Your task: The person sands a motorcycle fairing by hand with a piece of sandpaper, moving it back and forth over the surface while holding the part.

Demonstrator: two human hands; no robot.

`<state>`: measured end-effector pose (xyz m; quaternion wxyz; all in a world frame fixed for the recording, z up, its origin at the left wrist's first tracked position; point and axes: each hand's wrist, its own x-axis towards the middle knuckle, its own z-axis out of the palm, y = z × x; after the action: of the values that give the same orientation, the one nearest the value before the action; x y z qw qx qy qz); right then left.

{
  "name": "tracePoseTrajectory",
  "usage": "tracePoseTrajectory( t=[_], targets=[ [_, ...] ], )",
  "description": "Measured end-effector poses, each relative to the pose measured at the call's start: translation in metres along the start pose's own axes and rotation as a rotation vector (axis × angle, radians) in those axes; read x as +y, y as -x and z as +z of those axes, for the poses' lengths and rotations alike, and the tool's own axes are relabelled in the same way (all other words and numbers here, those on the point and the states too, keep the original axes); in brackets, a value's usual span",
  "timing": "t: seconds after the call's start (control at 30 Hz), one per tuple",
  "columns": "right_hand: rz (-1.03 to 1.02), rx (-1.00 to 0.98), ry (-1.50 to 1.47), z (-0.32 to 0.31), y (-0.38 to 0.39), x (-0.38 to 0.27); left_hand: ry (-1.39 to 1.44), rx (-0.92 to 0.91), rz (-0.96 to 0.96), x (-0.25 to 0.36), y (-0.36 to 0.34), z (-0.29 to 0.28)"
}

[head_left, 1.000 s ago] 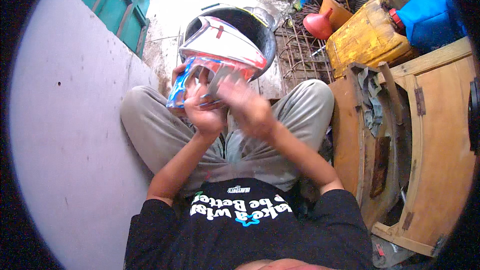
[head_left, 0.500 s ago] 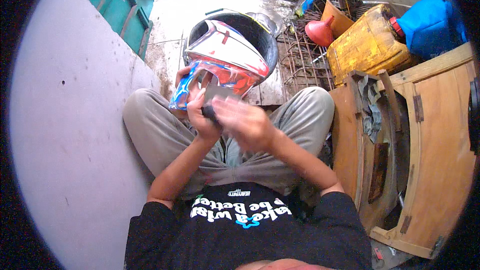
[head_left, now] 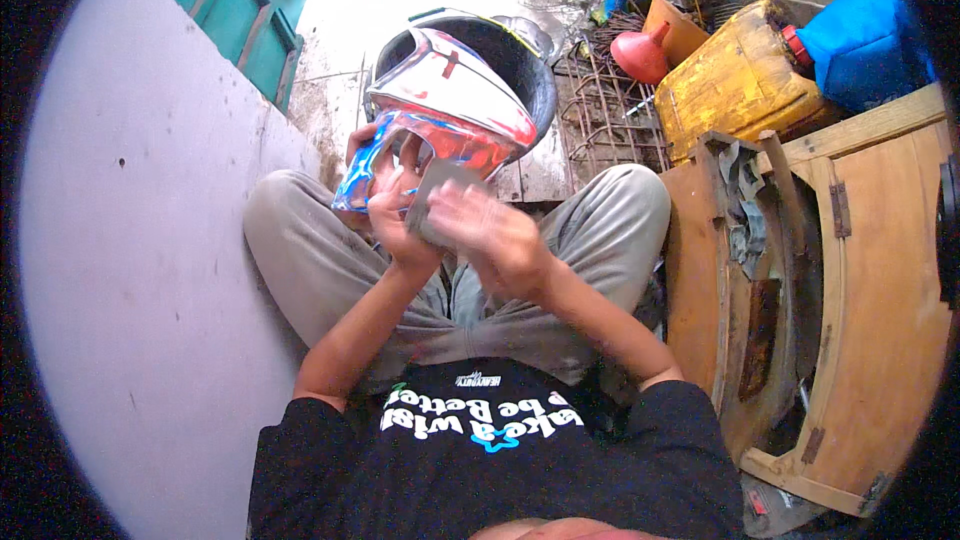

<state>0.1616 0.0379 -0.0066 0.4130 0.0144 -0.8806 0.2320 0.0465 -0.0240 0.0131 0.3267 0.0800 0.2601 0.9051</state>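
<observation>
A full-face helmet (head_left: 455, 90), painted white, red and blue, sits in front of me between my bent knees, its blue chin part turned toward me at the left. My left hand (head_left: 400, 225) grips that chin part, with some fingers showing through the opening. Over the near side, my right hand (head_left: 495, 240), blurred by motion, is pressed to a dark grey sheet of sandpaper (head_left: 432, 190) that lies against the helmet's lower edge. The right fingertips are smeared, and the surface under the sheet is hidden.
Behind the helmet stands a black tub (head_left: 538, 75). At the right are a rusty metal grid (head_left: 605, 125), a red funnel (head_left: 640, 53), a yellow jerrycan (head_left: 740, 75), a blue container (head_left: 858, 52) and wooden panels (head_left: 890, 250). A pale wall (head_left: 150, 240) runs along my left.
The helmet has shifted slightly left and toward me at its chin part. The grey sheet has tilted and moved a little up with my right hand, which keeps rubbing.
</observation>
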Motion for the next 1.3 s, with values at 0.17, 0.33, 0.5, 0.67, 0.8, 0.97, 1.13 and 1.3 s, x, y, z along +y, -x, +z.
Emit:
tracePoseTrajectory(
  t=[0.17, 0.33, 0.5, 0.67, 0.8, 0.97, 1.13, 1.3],
  targets=[
    [0.319, 0.126, 0.144, 0.002, 0.006, 0.046, -0.141, -0.147, 0.017, -0.012, -0.001, -0.016],
    [0.061, 0.020, 0.014, -0.012, 0.000, 0.043, 0.029, -0.187, -0.053, -0.013, -0.009, -0.026],
    [-0.027, -0.030, -0.018, -0.003, -0.006, 0.010, -0.129, 0.083, 0.018, -0.012, -0.011, -0.040],
    [0.084, 0.055, 0.123, 0.006, 0.000, 0.042, -0.157, 0.144, 0.140, -0.020, -0.011, -0.030],
    [-0.136, -0.018, 0.118, -0.007, 0.006, 0.048, 0.074, -0.097, -0.103, -0.012, -0.009, -0.037],
    [-0.025, -0.073, 0.041, -0.003, 0.001, 0.019, -0.008, 0.096, 0.011, -0.014, -0.011, -0.036],
    [0.330, 0.049, -0.106, -0.004, -0.006, 0.039, -0.021, 0.118, 0.199, -0.026, -0.015, -0.036],
    [0.228, -0.016, 0.004, -0.009, -0.008, 0.032, -0.110, 0.072, 0.119, -0.016, -0.009, -0.028]
  ],
)
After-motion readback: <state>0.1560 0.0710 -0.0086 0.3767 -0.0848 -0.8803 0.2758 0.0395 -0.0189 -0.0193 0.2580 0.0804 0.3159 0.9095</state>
